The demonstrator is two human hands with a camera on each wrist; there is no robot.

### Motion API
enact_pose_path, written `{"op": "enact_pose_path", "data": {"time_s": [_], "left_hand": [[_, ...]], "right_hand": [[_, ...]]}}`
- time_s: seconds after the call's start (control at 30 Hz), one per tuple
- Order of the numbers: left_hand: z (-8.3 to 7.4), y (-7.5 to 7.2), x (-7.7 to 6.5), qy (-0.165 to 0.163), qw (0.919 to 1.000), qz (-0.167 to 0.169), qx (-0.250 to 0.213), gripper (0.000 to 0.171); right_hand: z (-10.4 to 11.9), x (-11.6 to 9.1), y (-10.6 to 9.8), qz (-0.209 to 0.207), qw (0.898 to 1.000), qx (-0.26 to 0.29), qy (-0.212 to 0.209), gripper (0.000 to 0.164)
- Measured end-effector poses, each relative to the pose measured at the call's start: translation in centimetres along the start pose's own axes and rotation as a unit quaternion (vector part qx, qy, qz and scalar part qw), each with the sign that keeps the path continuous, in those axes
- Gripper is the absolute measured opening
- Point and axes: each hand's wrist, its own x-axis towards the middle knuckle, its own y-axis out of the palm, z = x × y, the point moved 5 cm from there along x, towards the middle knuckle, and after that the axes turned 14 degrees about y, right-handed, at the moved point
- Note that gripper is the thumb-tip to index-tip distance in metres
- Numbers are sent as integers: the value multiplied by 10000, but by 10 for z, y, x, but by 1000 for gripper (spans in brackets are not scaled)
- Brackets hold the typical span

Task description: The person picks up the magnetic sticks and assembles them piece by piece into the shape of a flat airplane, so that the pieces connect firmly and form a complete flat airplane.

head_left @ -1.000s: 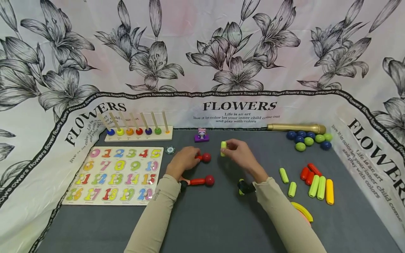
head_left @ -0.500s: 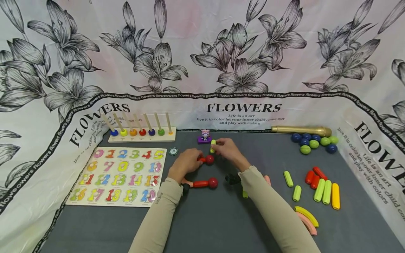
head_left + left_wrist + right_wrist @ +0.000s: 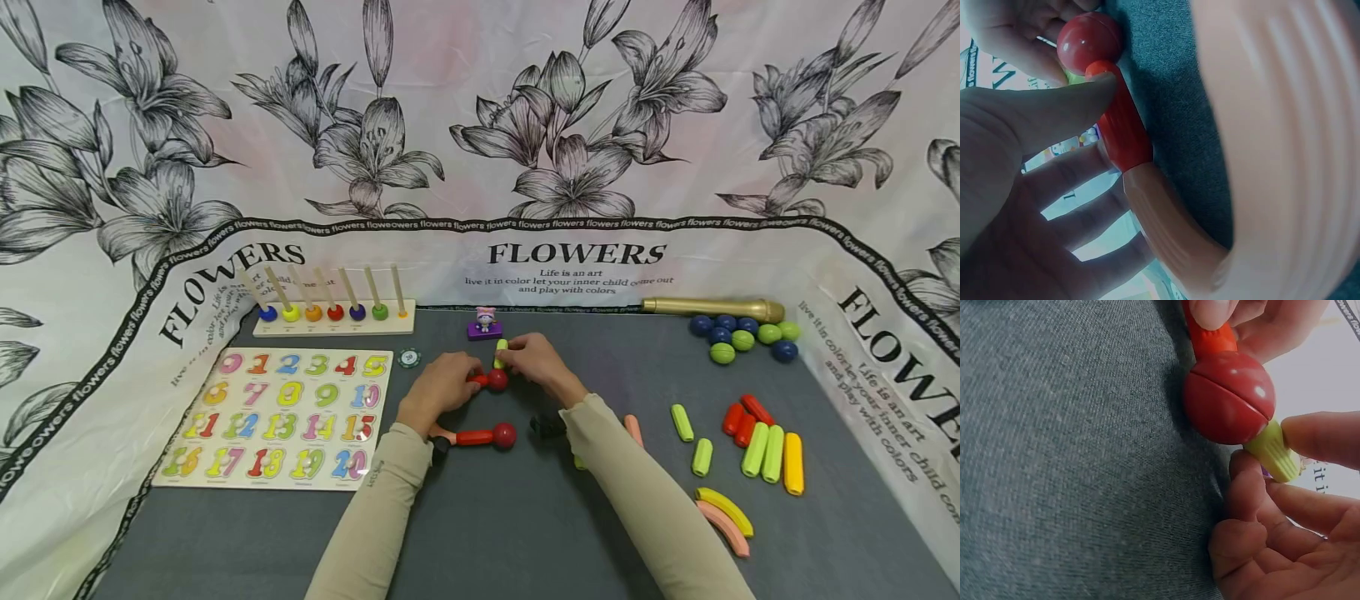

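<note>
My left hand (image 3: 442, 385) pinches a red rod (image 3: 1127, 125) between thumb and fingers. At one end of that rod is a red ball (image 3: 1229, 397); a curved pink piece (image 3: 1169, 228) joins the other end. My right hand (image 3: 540, 362) pinches a short yellow-green rod (image 3: 1272, 453) by thumb and fingertips, its end right at the ball's far side from the red rod. Nearer the person, a second red ball (image 3: 504, 435) sits on another red rod (image 3: 474, 437), whose pink end runs under the left wrist. A blurred pink curve (image 3: 1285, 156) fills the right of the left wrist view.
A number board (image 3: 273, 417) and a peg stand (image 3: 333, 325) are at left, a chip (image 3: 408, 357) beside them. Behind the hands stands a small figure (image 3: 485, 323). Loose rods (image 3: 765, 450), curved pieces (image 3: 723, 527), blue and green balls (image 3: 742, 340) and a gold microphone (image 3: 712, 310) lie at right.
My right hand has moved left and slightly nearer, bringing the yellow-green rod from well right of the red ball up against it. My left hand keeps its grip on the red rod.
</note>
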Motion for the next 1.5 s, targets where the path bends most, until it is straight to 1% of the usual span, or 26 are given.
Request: {"op": "enact_pose_path", "data": {"time_s": [0.17,0.37,0.67,0.8,0.93,1.03,1.13,1.27,1.37,1.43,1.5], "left_hand": [[0,1,-1,52,10000,-75,-6,20],[0,0,-2,-2,10000,25,-41,20],[-1,0,0,11,9999,128,-5,19],[-2,0,0,13,9999,120,-20,20],[-2,0,-2,22,9999,115,2,20],[-1,1,-3,24,9999,98,-44,21],[0,4,-4,46,9998,77,-197,23],[4,5,-11,47,9991,21,-421,30],[3,2,-20,90,9991,-164,-378,35],[-1,1,-27,184,9989,-342,-247,36],[-9,-2,-36,331,9978,-556,-110,36]], "right_hand": [[0,2,-1,-129,9995,-261,137,34],[1,5,-1,-273,9981,-522,165,36],[2,1,0,-205,9986,-472,-120,33],[1,-1,0,-213,9986,-460,-141,31],[0,-1,0,-202,9986,-455,-164,33],[-2,-2,0,-146,9988,-429,-202,35],[-6,-4,-2,-2,9989,-403,-247,36],[-7,-14,-7,396,9971,-466,-445,39],[-6,-29,-15,635,9948,-485,-631,42],[-6,-39,-22,666,9934,-487,-790,43],[-8,-50,-33,554,9923,-514,-985,42]]}}
